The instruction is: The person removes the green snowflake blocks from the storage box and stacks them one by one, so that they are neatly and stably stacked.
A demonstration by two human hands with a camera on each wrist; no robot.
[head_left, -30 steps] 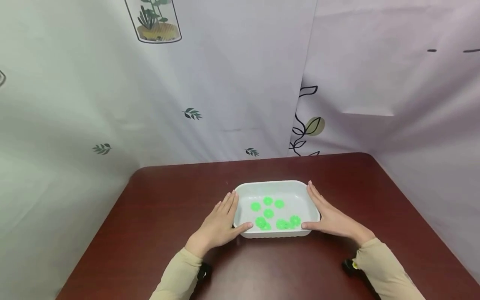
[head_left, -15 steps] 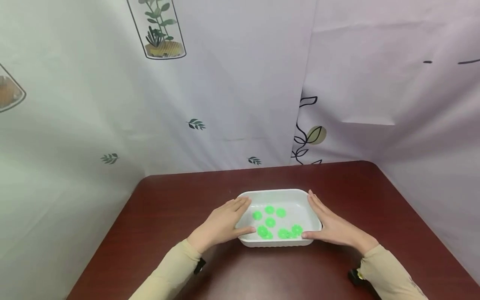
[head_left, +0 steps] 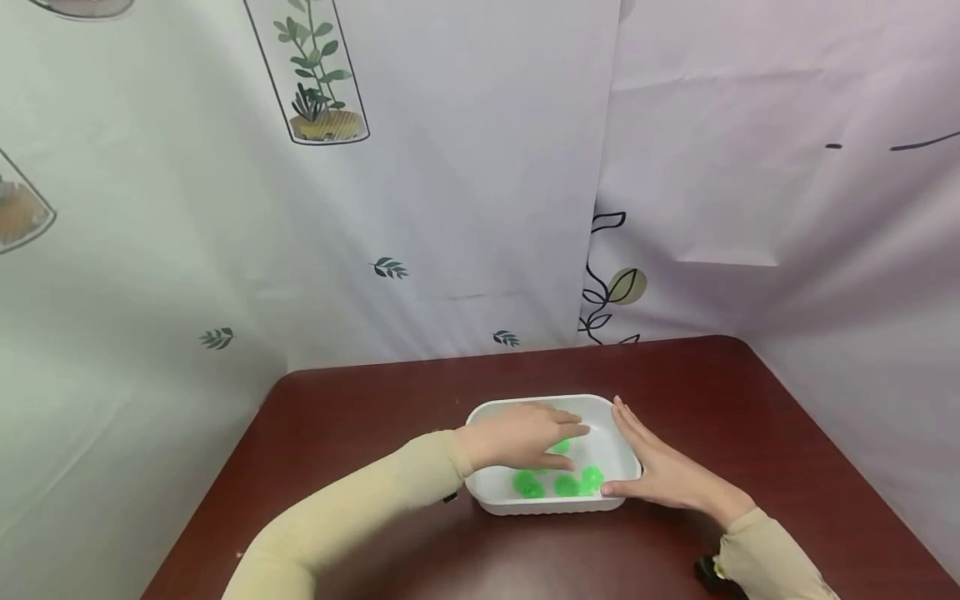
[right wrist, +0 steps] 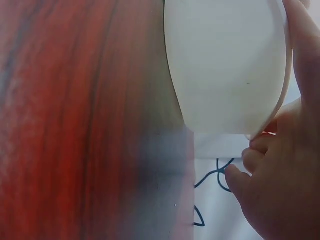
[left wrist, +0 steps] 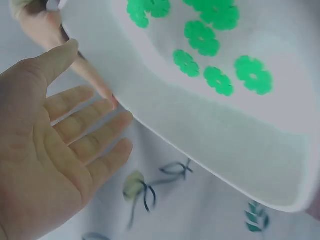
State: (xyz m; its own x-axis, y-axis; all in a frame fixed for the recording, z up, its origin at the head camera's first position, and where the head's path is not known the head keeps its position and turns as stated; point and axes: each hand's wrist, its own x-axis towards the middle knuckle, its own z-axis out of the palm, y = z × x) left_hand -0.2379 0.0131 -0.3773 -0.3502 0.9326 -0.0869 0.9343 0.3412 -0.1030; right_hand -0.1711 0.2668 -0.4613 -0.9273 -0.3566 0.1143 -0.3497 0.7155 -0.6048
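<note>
Head view first — what do we make of the left grip?

We see the left hand (head_left: 525,435) reaching over the white tray (head_left: 555,507), its fingers straight and spread. It has hold of nothing; the left wrist view shows us the bare palm.

And the right hand (head_left: 660,471)?

We find that grip spread wide as well: straight fingers along the tray's right end, thumb laid over the near rim, touching the tray.

What do we have inside?

Flat green flower-shaped pieces (left wrist: 245,70), with small holes in their middles. We see some overlapping close to the near wall; the left hand hides others from us in the head view.

Where do we place the tray?

On the dark red bench (head_left: 360,417), about midway from side to side.

And beyond that?

We have cream sleeves (head_left: 360,500) coming in from the lower edge, with a dark object (head_left: 708,573) beside the right cuff — too small for us to make out. Behind the bench hangs a pale cloth (head_left: 487,208), printed with leaf sprigs (head_left: 217,338) and a jar holding a plant (head_left: 327,127).
</note>
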